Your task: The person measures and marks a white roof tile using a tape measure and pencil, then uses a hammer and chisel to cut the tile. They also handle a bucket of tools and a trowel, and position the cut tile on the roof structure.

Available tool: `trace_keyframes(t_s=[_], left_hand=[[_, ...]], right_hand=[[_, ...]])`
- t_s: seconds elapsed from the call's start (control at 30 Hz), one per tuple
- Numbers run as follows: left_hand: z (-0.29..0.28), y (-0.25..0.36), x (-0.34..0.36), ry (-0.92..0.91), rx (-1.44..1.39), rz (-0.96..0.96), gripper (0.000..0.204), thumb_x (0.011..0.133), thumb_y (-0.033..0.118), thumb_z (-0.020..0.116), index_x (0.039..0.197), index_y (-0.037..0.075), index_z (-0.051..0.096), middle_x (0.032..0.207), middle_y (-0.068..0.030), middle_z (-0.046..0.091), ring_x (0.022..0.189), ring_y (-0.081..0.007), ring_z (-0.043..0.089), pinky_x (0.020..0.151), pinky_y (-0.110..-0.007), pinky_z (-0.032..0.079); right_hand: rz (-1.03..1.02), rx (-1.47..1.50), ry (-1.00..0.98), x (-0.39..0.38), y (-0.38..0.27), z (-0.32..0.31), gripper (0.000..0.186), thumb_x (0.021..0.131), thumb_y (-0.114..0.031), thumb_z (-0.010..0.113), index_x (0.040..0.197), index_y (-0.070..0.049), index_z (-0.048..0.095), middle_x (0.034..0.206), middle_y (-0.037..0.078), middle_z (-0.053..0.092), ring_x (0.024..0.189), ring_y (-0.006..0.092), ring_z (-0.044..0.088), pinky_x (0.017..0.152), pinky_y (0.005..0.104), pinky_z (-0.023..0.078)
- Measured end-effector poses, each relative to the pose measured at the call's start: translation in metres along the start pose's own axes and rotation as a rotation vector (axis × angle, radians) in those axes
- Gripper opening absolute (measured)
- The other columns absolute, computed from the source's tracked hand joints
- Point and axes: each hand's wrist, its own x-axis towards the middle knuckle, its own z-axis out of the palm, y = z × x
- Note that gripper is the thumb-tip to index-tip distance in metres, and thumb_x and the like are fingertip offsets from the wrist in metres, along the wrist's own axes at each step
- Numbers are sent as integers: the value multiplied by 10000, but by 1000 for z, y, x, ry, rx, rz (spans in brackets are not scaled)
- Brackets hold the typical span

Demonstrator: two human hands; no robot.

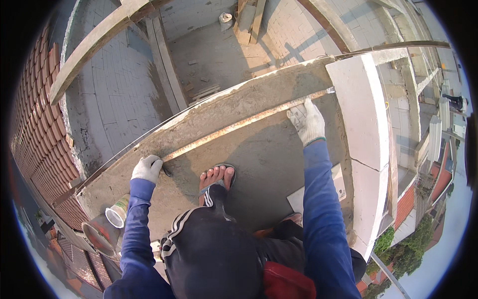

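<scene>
A worn, rust-marked tape measure (239,123) stretches slantwise over a grey concrete ledge (259,149). Its metal-tipped far end lies against the foot of a white block wall (362,109) on the right. My left hand (147,168), in a white glove, is closed around the tape's near-left end; a small dark piece shows beside the fingers. My right hand (307,121), also gloved, grips the tape a little short of the wall, fingers bent at its edge. My sandalled foot (217,175) stands on the ledge below the tape.
Beyond the ledge's far edge is a drop to a lower room with wooden boards (249,22) and a sack (225,21). At the left are a plastic cup (117,213), a bucket (98,236) and roof tiles (42,119). A white board (297,200) lies under my right arm.
</scene>
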Motion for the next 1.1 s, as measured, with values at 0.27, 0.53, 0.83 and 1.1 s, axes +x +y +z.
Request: trace_keyframes(t_s=[0.27,0.53,0.83,1.1], left_hand=[[10,28,24,67,35,-31,351,1021,346,651,1111,46,810,1095,-247,790,1090,-465,737,993,-512,583],[7,54,38,116,48,-47,367,1016,365,644,1109,65,835,1047,-223,806,1057,-434,756,972,-503,592],[-10,27,22,75,51,-251,478,1019,475,710,1154,37,846,1074,-201,827,1052,-379,795,962,-468,606],[-15,-35,4,177,69,-432,488,1008,509,715,1161,65,846,1148,-233,796,1098,-420,765,1006,-494,590]], right_hand=[[41,-90,-59,17,41,48,461,1079,-329,753,1393,-11,640,1198,170,706,980,279,741,856,468,683],[18,-118,11,50,48,46,352,1114,-324,709,1295,-32,634,1198,146,674,975,254,720,918,470,665],[26,-218,81,68,55,47,346,1112,-309,716,1301,-22,675,1149,128,711,973,239,755,868,437,696],[27,-213,100,77,56,41,564,1099,-358,733,1488,30,603,1427,207,674,1286,341,703,1008,472,673]])
